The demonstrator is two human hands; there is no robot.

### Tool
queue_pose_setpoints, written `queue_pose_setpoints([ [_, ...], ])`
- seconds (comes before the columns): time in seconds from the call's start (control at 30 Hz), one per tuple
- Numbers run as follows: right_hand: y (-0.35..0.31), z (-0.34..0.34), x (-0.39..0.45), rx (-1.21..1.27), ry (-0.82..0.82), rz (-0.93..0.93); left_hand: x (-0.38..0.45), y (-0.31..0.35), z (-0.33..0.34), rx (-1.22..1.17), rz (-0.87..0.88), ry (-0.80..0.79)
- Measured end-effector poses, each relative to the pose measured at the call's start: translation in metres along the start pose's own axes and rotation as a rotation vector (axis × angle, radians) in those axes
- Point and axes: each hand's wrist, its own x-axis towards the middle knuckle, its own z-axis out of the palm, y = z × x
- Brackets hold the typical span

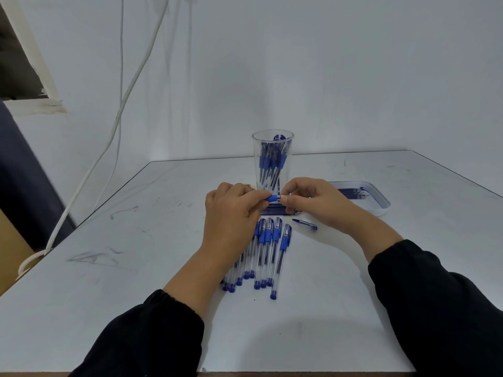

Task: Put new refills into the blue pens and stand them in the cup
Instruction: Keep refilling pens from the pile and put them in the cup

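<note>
Left hand and right hand meet just in front of the cup, both pinching one pen held level between them; its blue grip shows at the left fingertips, the rest apparently hidden under the fingers. Directly below lies a row of refills. Nearer the person, capped pens lie bunched on the surface. A loose cap lies right of them. The cup holds several pens upright. A tray of refills sits at right.

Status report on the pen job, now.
Left hand and right hand pinch one blue pen before the cup. Capped pens lie on table. Nothing in the way.
</note>
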Motion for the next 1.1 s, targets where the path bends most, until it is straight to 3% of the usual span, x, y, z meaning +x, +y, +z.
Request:
queue_pose_setpoints([
  [0.4, 0.001, -0.004, 0.002, -0.069, 0.024, 0.042, -0.001, -0.001, 0.0, 0.008, -0.003, -0.002],
  [0.5, 0.005, -0.014, 0.003, -0.249, 0.081, 0.086, -0.001, -0.001, -0.001, 0.01, -0.039, 0.013],
  [0.67, 0.009, -0.022, -0.001, -0.71, -0.014, 0.184, -0.001, -0.001, -0.001, 0.034, -0.072, 0.015],
  [0.9, 0.012, -0.021, 0.0, -0.781, -0.062, 0.212, -0.001, -0.001, 0.0, 0.034, -0.083, -0.003],
  [1.1, 0.008, -0.021, -0.002, -0.717, 0.062, 0.04, -0.002, -0.002, 0.0, 0.043, -0.089, -0.022],
])
